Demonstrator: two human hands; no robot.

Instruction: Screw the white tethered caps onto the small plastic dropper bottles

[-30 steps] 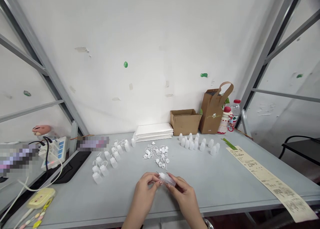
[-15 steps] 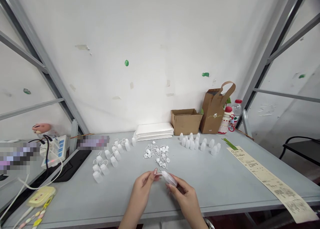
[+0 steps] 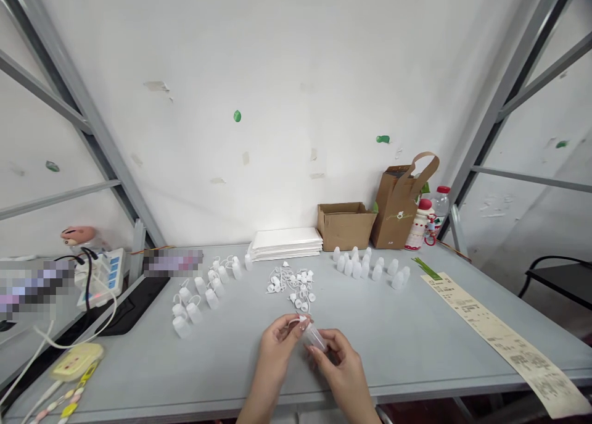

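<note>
Far left of the stack (image 3: 287,251), one power strip (image 3: 112,271) lies near the wall, with one yellow case (image 3: 78,361) nearer the front. Between these and the stack, about a dozen small bottles (image 3: 194,313) stand on the bench (image 3: 259,297); overlap prevents an exact count. Several have looped straps. The stack itself is one white pile of several layers. Just in front of it lie loose caps (image 3: 276,282), over ten, too tangled to count fully.

Two hands are well in front of the stack. The left hand (image 3: 276,353) narrows to a pinch on one cap (image 3: 303,319) at the top of one held bottle (image 3: 317,339). This bottle tilts before the stack's right end; the right hand (image 3: 345,363) curls around its body. Whether the cap is fully seated, I cannot tell.

Right of the stack are one box (image 3: 346,229), about twelve more bottles (image 3: 357,270) before it, one bag (image 3: 395,211), two drink bottles (image 3: 419,229) and, farthest right, one receipt (image 3: 499,334).
</note>
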